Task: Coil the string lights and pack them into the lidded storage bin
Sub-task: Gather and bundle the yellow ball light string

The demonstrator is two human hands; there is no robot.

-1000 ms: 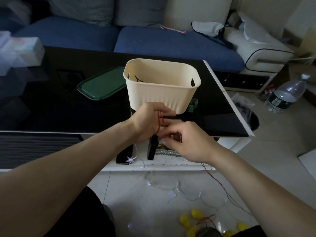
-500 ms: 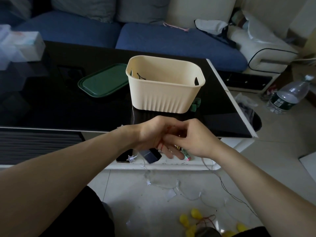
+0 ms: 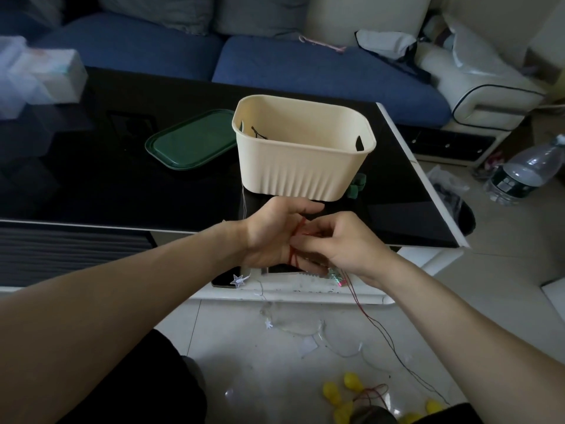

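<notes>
Both hands together before the cream bin (image 3: 302, 166), left hand (image 3: 272, 234) wrapped in red wire (image 3: 296, 240), right hand (image 3: 342, 243) pinching it.

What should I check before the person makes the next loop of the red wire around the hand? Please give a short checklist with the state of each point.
1. Left hand carries the red wire wrapped around it: ok.
2. Right hand pinches the wire at the left hand: ok.
3. Loose wire runs free down to the floor: cannot tell, it crosses other strands there.
4. Cream bin stands open on the table: ok.
5. Green lid lies off the bin, beside it: ok.
6. Yellow bulbs all off the floor: not ok.
</notes>
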